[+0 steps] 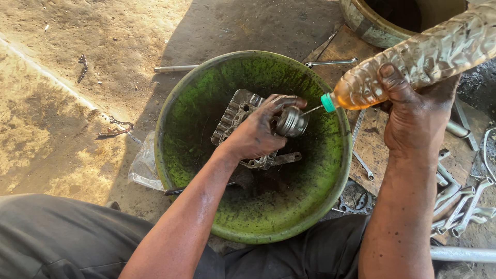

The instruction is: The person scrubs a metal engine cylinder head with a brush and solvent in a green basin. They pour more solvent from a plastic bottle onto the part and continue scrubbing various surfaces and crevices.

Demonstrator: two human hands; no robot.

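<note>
My left hand (257, 135) grips a small round metal part (292, 122) over a green basin (330, 191). My right hand (417, 111) holds a tilted clear plastic bottle (439, 51) of amber liquid, its green cap (327, 102) pointing at the metal part. A thin stream runs from the cap onto that part. Under my left hand, a ribbed metal engine cover (235, 114) lies in the dirty basin.
Several wrenches (460, 206) lie on the ground at the right, beside a wooden board (372, 147). A metal rod (175, 68) rests behind the basin, a plastic bag (142, 165) at its left, and a round container (382, 28) stands top right.
</note>
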